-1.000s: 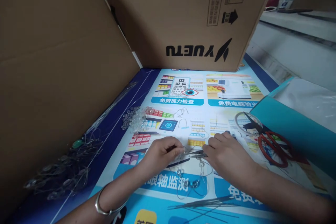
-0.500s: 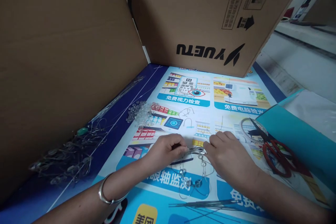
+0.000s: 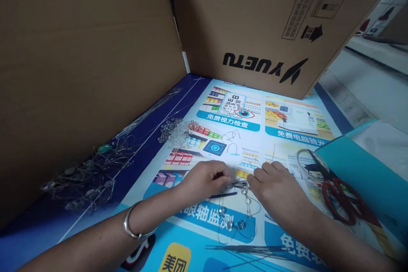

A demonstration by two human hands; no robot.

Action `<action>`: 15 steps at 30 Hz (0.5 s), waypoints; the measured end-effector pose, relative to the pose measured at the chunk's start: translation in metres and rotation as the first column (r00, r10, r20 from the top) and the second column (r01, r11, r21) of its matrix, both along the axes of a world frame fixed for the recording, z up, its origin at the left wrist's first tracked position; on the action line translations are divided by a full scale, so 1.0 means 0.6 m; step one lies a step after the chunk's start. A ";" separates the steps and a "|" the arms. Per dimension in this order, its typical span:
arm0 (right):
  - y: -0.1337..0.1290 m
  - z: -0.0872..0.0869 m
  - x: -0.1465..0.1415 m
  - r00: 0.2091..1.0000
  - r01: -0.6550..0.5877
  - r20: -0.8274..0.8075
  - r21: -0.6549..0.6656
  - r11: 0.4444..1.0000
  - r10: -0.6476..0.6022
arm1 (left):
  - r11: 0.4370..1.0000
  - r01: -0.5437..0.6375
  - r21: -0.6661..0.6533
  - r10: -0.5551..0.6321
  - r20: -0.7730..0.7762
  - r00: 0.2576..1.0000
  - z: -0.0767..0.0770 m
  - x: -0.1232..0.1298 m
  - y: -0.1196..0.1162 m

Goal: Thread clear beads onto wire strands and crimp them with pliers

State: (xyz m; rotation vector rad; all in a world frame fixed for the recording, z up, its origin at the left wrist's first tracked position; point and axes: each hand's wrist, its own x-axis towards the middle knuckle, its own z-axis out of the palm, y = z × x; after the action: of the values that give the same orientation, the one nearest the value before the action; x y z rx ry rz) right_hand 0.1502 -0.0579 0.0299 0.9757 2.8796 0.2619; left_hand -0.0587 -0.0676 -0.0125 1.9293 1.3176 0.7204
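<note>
My left hand [image 3: 208, 180], a silver bangle [image 3: 127, 223] on its wrist, pinches the grey wire strands of a beaded wire [image 3: 241, 224]. My right hand [image 3: 276, 187] is closed over the other end of those strands, its fingertips partly hidden behind the knuckles. A short stretch of wire shows between the two hands. Below it the thin wire hangs in loose loops with several clear beads, close above the printed sheet [image 3: 236, 140]. Several straight dark wires [image 3: 248, 248] lie nearer to me, below the hands.
Clear loose beads [image 3: 175, 134] form a pile behind my left hand. Tangled beaded wires [image 3: 86, 182] with one green piece [image 3: 103, 148] lie far left. Red-handled scissors [image 3: 341, 199] and a teal folder [image 3: 366, 165] are at the right. Cardboard panels [image 3: 255, 17] wall the back and left.
The view has turned slightly, so the surroundings sit a little further right. Both hands keep hold of the beaded wire in nearly the same pose.
</note>
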 end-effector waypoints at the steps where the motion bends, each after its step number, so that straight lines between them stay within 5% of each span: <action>1: -0.001 -0.001 0.001 1.000 -0.005 -0.006 0.001 1.000 0.005 | 1.000 0.000 -0.003 0.000 -0.007 1.000 0.000 0.000 0.000; 15: -0.012 -0.014 0.017 0.999 0.014 -0.048 0.018 1.000 -0.013 | 0.997 0.032 -0.072 -0.032 -0.006 0.999 -0.001 -0.006 0.001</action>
State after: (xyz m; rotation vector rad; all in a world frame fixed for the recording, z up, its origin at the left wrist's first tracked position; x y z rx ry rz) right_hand 0.1604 -0.0649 0.0216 1.0181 2.9180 0.2682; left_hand -0.0625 -0.0668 -0.0134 1.8929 1.2964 0.6423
